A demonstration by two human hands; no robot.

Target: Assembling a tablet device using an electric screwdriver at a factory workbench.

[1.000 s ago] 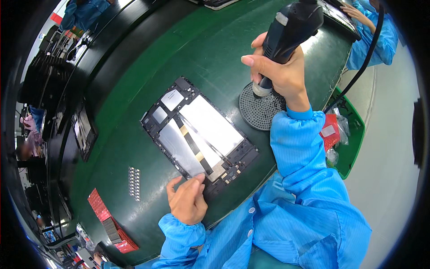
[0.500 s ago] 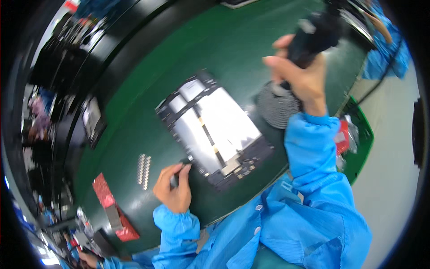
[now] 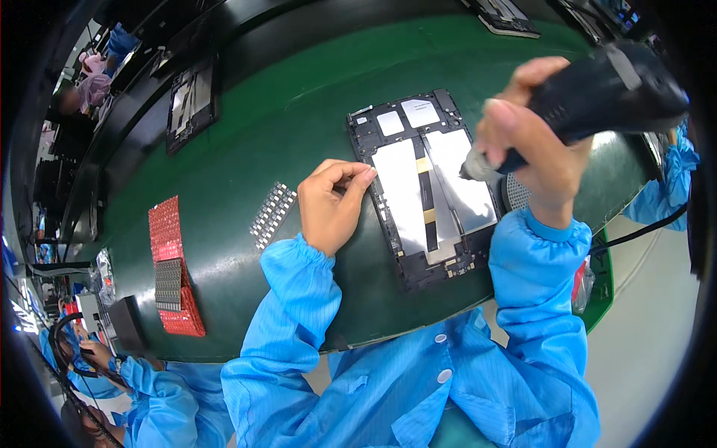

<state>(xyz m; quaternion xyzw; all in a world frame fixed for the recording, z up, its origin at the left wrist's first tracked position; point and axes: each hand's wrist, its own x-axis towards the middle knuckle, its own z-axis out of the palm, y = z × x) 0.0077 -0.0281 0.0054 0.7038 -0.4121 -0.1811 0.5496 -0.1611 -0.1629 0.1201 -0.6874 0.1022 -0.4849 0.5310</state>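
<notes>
An opened tablet [image 3: 414,187] lies on the green table, showing two silver battery panels, a dark flex strip between them and small circuit parts at its near end. At its left edge is my left hand [image 3: 332,205], thumb and forefinger pinched together; whatever is between them is too small to make out. My right hand [image 3: 541,142] is wrapped round a black electric screwdriver [image 3: 609,93], held sideways over the tablet's right side. The driver's grey nose [image 3: 479,166] points left, above the right battery panel; whether its tip touches anything I cannot tell.
A round grey ridged disc [image 3: 515,193] is partly hidden behind my right wrist. Left of the tablet lie a sheet of small parts [image 3: 273,213] and red bubble wrap [image 3: 166,231] with a dark board [image 3: 169,284]. A green bin [image 3: 601,295] sits beyond the table edge. Another person's sleeve [image 3: 168,399] shows lower left.
My view has turned, so the tablet appears further right and straighter. The screwdriver has come down towards the tablet and tilted sideways. My left hand has moved up along the tablet's left edge.
</notes>
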